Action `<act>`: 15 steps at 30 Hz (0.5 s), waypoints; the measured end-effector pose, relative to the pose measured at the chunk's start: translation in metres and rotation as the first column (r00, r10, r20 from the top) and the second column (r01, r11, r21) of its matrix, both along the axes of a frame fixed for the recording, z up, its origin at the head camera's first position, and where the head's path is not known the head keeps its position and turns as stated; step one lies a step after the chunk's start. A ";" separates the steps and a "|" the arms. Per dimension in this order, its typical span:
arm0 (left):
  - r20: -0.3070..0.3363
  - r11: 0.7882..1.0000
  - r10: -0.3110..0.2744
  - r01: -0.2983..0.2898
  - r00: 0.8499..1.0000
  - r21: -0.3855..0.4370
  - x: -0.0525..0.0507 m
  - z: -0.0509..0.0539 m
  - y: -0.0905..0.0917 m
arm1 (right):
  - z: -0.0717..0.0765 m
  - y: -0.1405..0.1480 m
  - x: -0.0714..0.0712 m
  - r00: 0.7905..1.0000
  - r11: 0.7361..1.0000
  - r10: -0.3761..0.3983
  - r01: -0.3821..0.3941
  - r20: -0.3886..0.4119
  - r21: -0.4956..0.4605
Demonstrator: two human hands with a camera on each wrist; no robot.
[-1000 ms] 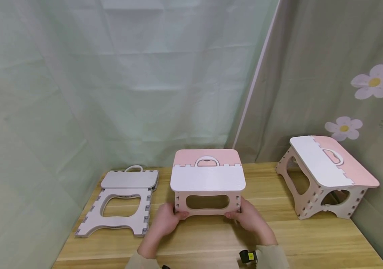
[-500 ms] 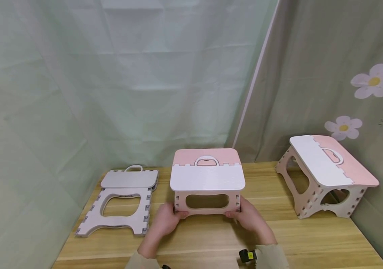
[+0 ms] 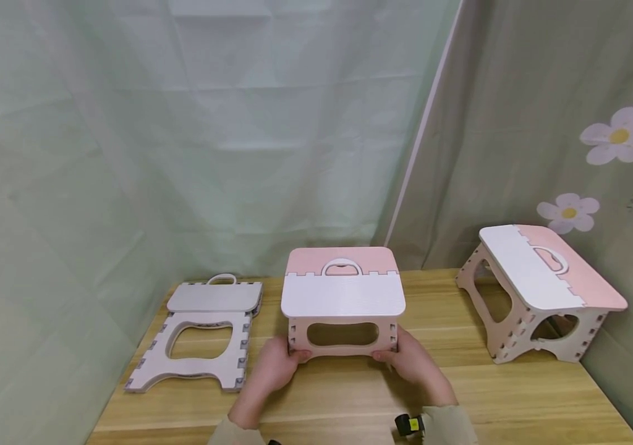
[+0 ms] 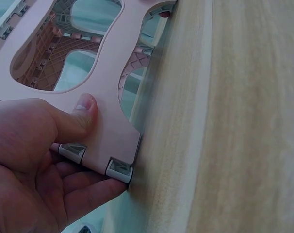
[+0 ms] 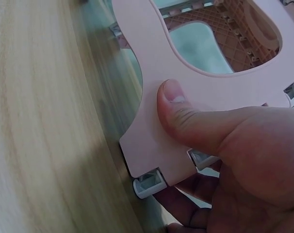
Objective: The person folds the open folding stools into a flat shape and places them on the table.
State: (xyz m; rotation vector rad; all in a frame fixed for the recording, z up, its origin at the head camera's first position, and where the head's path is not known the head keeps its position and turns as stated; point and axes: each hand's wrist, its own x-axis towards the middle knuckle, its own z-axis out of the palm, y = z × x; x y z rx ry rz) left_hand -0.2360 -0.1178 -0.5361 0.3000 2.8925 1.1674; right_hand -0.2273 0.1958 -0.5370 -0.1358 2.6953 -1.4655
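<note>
Standing upright on the desk (image 3: 339, 402), the middle stool (image 3: 344, 303) is held at both lower corners of its near leg panel (image 3: 342, 350). The left corner is pinched by the left hand (image 3: 279, 363), the thumb (image 4: 79, 119) laid on the pink face and the fingers (image 4: 86, 196) tucked along the back of the edge; the right corner is pinched in the same way by the right hand (image 3: 412, 357). Inside the hollow frame, latticed inner walls (image 4: 47, 70) are seen through the oval cut-out. The seat, white on the near half and pink on the far half, is topped by a white handle (image 3: 342, 260). To the left, a folded stool (image 3: 213, 298) is laid flat; to the right, well apart, an unfolded stool (image 3: 533, 272) is set at an angle, near a flower-printed curtain (image 3: 494, 123).
</note>
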 end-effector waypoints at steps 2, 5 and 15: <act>-0.004 1.000 -0.002 0.002 1.000 -0.005 0.000 0.000 0.000 | 0.001 0.000 0.001 1.000 1.000 -0.001 0.001 -0.001 0.003; -0.013 1.000 -0.008 0.008 1.000 -0.004 0.001 -0.001 0.000 | 0.002 -0.001 0.002 1.000 1.000 -0.002 0.002 -0.004 0.009; -0.025 1.000 -0.020 0.020 0.999 0.001 -0.001 -0.004 -0.001 | 0.004 -0.002 0.003 1.000 1.000 -0.003 0.003 -0.009 0.027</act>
